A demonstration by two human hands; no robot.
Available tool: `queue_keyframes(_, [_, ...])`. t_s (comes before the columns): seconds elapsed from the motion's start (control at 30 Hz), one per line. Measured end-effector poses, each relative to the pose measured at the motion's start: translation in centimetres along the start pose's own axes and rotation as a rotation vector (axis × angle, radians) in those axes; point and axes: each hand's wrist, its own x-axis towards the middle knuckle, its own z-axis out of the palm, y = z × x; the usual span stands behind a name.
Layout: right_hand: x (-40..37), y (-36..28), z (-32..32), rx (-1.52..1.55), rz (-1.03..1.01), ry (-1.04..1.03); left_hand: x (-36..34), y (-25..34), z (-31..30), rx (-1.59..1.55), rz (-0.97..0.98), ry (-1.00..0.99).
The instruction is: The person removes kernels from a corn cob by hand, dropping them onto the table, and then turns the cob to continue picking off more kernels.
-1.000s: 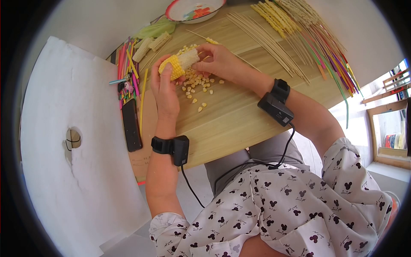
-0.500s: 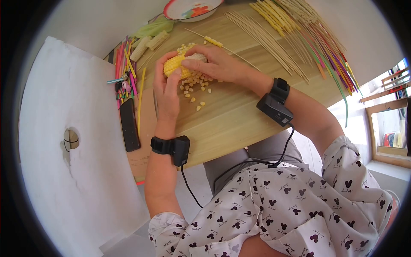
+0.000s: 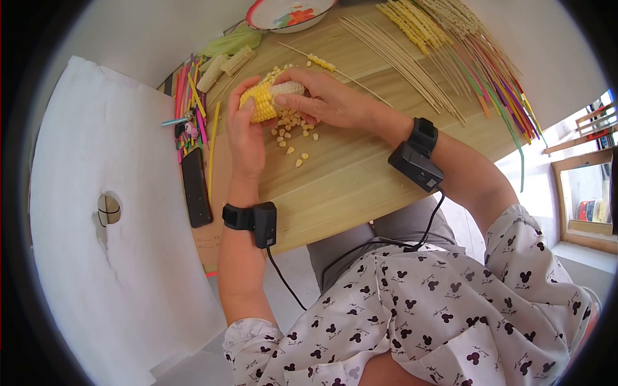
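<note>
Between my two hands is an ear of corn (image 3: 259,103), yellow with kernels on its left part and bare pale cob at its right end. My left hand (image 3: 244,132) wraps round the kernel-covered end, thumb on the near side. My right hand (image 3: 318,96) grips the bare end, its thumb pressed close to the edge of the kernel rows. Loose corn kernels (image 3: 291,122) lie scattered on the wooden table (image 3: 335,170) beneath and beside the ear. Just behind my right hand, a thin stick (image 3: 360,83) carries a short run of kernels (image 3: 320,62).
Bare sticks (image 3: 399,61) and kernel-threaded skewers (image 3: 412,26) lie at the back right, near colored strips (image 3: 502,103). An enamel bowl (image 3: 290,26) stands at the back. Stripped cobs (image 3: 225,64), green husk (image 3: 232,42) and a black phone (image 3: 196,186) lie on the left.
My left hand has rolled the ear slightly, showing more of its kernels and the bare cob. The left wrist has shifted a little to the left; my right hand stays nearly in place.
</note>
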Motion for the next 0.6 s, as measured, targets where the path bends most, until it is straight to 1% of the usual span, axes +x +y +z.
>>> queue_keyframes(0.07, [0.2,0.6,0.0,-0.008,-0.016,-0.006,0.1,-0.3,-0.4,0.012,-0.061,-0.017])
queue_keyframes(0.2, [0.3,1.1,0.3,0.13,0.033,0.024,0.1,-0.4,-0.5,0.036,-0.087,-0.004])
queue_keyframes(0.27, [0.5,1.2,0.3,0.19,0.062,0.052,0.1,-0.3,-0.1,0.055,0.013,0.032])
queue_keyframes(0.33, [0.7,1.3,0.1,0.292,0.161,0.097,0.0,-0.1,0.6,0.093,0.041,0.065])
queue_keyframes(0.37, [0.7,1.4,0.1,0.291,0.161,0.097,-0.1,-0.1,0.8,0.132,0.07,0.097])
queue_keyframes(0.43, [0.8,1.6,0.0,0.495,0.237,0.131,-0.1,-0.4,0.5,0.171,0.097,0.072])
queue_keyframes(0.5, [0.9,1.7,-0.1,0.549,0.262,0.136,-0.1,-0.6,0.3,0.211,0.123,0.046])
queue_keyframes(0.57, [1.0,1.8,-0.3,0.603,0.285,0.141,-0.2,-0.7,0.2,0.381,0.163,0.04])
queue_keyframes(0.6, [1.0,1.9,-0.4,0.629,0.31,0.125,-0.2,-0.7,0.2,0.381,0.163,0.039])
